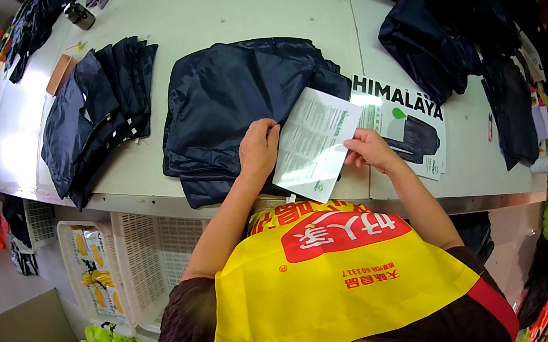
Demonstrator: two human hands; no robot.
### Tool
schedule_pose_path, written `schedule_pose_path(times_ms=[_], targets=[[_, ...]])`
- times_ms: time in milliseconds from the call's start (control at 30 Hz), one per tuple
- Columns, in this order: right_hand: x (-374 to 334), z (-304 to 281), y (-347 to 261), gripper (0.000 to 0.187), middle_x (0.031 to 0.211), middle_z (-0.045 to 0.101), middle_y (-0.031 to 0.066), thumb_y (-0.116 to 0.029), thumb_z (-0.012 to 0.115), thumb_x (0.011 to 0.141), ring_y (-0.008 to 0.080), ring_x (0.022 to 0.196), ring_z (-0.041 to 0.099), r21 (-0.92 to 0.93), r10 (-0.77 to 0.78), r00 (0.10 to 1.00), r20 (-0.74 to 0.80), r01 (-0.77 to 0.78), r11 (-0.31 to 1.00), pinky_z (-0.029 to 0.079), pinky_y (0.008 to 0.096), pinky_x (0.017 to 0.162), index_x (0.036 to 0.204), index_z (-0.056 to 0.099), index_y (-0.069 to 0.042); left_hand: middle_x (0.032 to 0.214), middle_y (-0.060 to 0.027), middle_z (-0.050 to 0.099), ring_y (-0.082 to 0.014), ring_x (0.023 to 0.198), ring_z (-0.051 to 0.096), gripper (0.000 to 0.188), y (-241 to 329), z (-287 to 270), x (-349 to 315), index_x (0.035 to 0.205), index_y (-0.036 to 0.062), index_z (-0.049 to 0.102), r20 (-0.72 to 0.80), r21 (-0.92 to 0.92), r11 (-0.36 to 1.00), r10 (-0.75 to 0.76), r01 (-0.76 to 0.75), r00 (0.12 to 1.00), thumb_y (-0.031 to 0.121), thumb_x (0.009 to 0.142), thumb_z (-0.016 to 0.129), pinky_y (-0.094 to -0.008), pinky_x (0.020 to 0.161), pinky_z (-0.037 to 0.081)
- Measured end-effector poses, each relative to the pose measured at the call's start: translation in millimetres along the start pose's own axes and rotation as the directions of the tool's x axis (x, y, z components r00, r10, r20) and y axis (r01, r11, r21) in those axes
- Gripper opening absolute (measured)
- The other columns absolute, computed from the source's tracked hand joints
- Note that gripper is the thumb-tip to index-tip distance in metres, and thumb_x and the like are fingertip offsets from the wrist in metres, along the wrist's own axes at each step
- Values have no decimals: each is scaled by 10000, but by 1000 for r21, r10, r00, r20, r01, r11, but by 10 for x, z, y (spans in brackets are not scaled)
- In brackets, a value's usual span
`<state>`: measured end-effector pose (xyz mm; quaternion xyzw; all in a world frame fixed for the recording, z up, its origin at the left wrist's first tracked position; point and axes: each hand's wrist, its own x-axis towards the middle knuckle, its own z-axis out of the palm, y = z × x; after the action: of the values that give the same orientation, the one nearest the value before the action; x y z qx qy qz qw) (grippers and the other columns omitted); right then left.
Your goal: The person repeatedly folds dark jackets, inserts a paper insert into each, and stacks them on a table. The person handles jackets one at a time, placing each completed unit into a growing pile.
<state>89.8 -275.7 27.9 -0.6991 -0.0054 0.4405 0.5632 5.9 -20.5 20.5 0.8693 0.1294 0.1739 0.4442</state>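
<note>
One white leaflet [315, 143] is gripped between both hands, left hand [258, 146] and right hand [369, 150], beside one folded dark garment [232, 98].

Head view: single wide fisheye, worn on the person's head, facing steeply down and forward over the yellow apron [331, 285] onto the near edge of the bench [218, 19]. Close range; straight edges bow toward the dark rim.

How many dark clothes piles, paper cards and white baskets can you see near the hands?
Dark folded garment piles on the table: 3
Printed paper cards: 2, the white sheet held by both hands, the picture card under it
White plastic baskets: 2
Total: 7
</note>
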Motion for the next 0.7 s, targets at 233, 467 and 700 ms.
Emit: schedule_pose_path(times_ms=[233,467,700], targets=[[307,309,-308,181,702,616,55,-161,523,880,108,511,571,-177,-143,989,-26,137,975,453,211,447,942,583,-2,865,-125,600,-308,820,589,128,44,-96,39,889,36,593,94,46,988,144,-149,985,151,834,588,-371,708,469],[759,696,-481,185,856,629,67,-129,476,880,111,652,610,129,-156,979,132,139,982,493,237,520,1001,559,-16,958,-156,596,-317,882,587,155,-164,-176,164,976,26,596,137,-30,997,71,-67,988,106,857,538,-346,764,469],[442,895,-681,330,1115,522,181,-82,521,721,336,909,591,-873,-239,878,414,458,168,493,403,782,1043,584,-50,1144,-135,548,-283,1099,490,279,-250,-120,223,1132,59,566,290,13,944,311,-329,905,68,859,511,-353,938,395]])
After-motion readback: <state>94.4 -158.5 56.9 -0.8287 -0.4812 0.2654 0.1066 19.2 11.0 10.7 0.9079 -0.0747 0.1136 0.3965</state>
